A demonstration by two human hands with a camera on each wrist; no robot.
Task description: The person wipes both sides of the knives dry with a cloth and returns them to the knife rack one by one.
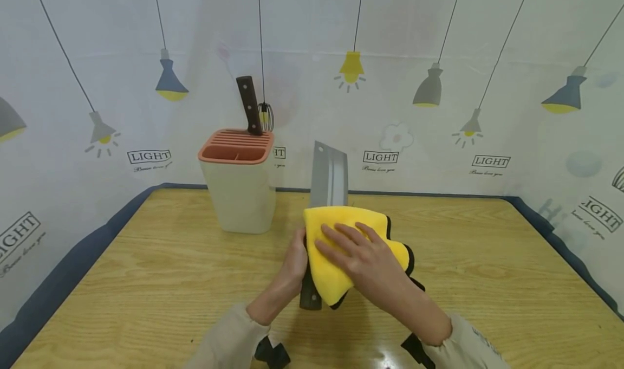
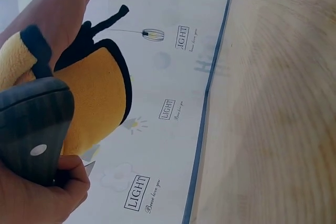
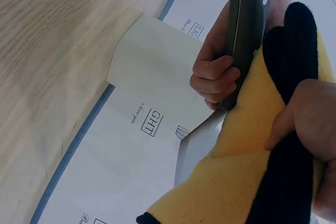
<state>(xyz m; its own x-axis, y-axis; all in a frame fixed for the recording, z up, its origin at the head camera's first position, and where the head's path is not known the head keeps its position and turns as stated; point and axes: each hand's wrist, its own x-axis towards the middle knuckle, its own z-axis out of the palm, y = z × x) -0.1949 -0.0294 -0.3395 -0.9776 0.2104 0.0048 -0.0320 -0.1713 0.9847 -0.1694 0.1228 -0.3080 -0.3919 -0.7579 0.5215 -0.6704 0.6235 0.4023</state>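
Observation:
A cleaver (image 1: 322,176) is held up over the table, its broad steel blade pointing away and its dark handle (image 1: 310,294) toward me. My left hand (image 1: 294,261) grips that handle; in the right wrist view its curled fingers (image 3: 215,77) wrap it just behind the blade. A yellow cloth (image 1: 324,269) with black edging is folded over the blade's lower part and hides it. On top of the cloth lies my right hand (image 1: 365,258), fingers spread, and the right wrist view has its thumb (image 3: 283,127) pressing into the cloth from the other side.
A cream knife holder (image 1: 239,198) with an orange slotted top stands at the back left of the wooden table (image 1: 161,282). One dark-handled knife (image 1: 249,103) sticks up from it. Behind the table hangs a white backdrop (image 1: 312,87) printed with lamps.

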